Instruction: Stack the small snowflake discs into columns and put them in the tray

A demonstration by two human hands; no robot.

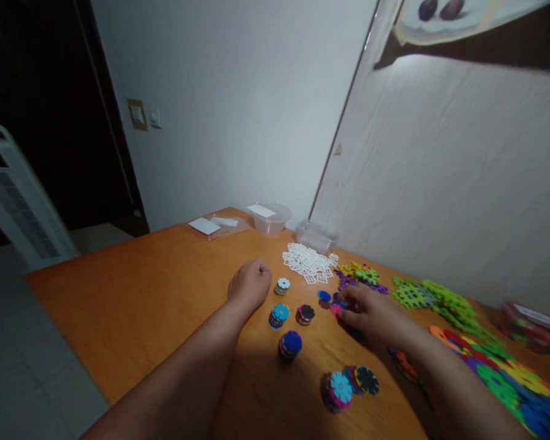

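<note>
My left hand (pixel 251 285) rests on the table as a closed fist; whatever it may hold is hidden. Beside it stands a short stack of flower discs with a white one on top (pixel 282 285). My right hand (pixel 366 310) reaches down among loose discs, thumb and fingers closing around a pink flower disc (pixel 336 310). A blue disc (pixel 324 296) lies just left of those fingertips. Between the hands are a light-blue-topped stack (pixel 279 313) and a black-topped stack (pixel 305 314). Nearer me are a dark-blue-topped stack (pixel 291 343) and two leaning stacks, one topped light blue (pixel 340 388), one black (pixel 366 380).
White square pieces (pixel 308 261) lie heaped before a clear plastic box (pixel 316 236). Behind are a round tub (pixel 271 220) and plastic bags (pixel 217 225). Yellow-green pieces (pixel 412 292) and large colourful discs (pixel 495 382) spread along the right of the wooden table (pixel 165 293).
</note>
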